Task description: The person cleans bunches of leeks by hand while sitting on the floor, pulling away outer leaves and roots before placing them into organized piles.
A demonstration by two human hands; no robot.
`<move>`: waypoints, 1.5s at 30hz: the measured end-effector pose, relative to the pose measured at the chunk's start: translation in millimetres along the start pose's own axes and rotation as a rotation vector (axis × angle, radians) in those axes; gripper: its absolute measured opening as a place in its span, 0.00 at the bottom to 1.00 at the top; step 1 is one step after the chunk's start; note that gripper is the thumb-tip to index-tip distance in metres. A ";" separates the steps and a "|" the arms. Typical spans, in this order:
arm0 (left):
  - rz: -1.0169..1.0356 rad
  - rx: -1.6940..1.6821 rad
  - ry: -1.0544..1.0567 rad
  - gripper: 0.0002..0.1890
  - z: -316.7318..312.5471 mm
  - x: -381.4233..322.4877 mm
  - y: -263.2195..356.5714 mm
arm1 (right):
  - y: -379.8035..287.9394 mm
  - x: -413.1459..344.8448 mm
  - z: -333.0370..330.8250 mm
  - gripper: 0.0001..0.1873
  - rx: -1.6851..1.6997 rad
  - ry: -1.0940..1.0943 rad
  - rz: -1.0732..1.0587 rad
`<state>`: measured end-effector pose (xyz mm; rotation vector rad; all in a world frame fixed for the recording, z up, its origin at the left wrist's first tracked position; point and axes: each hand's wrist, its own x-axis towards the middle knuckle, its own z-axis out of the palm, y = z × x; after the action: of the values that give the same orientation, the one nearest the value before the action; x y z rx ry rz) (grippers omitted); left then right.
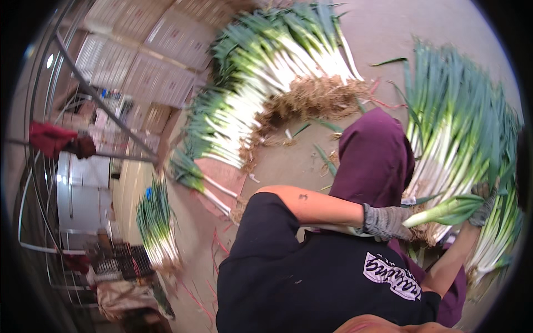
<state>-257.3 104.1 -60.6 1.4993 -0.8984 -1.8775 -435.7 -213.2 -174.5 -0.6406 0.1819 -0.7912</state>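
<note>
My left hand (387,221), in a grey knit glove, is closed at the white end of a leek (443,211). My right hand (483,206), also gloved, grips the same stalk by its green leaves. The leek lies slantwise between both hands, in front of my black T-shirt. Just beyond my hands spreads a large pile of leeks (454,125), leaves pointing away and roots towards me. More leeks (497,245) lie beside my right forearm. A pale strip shows under my left forearm; I cannot tell what it is.
A curved row of leeks (266,75) with brown roots lies on the concrete floor (287,162). Another bundle (156,229) rests farther left. Stacked boxes (158,79) and a metal frame (104,100) stand beyond. Red strings (195,299) and leaf scraps (325,160) litter the floor.
</note>
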 end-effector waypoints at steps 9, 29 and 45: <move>0.100 -0.405 0.068 0.11 -15.6 -2.7 -5.6 | 28.2 51.5 45.9 0.16 -2.201 0.170 -0.543; 0.320 -0.773 0.392 0.06 -106.9 -114.8 19.1 | -0.8 -57.0 29.4 0.49 -1.885 0.253 0.279; 0.096 0.335 -0.222 0.08 133.4 99.5 158.5 | -64.8 -182.5 151.3 0.22 -0.726 0.618 -0.461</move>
<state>-405.1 -49.8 24.8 1.4187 -1.4210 -1.9171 -544.5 -47.0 -29.8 -1.1263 0.9408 -1.3761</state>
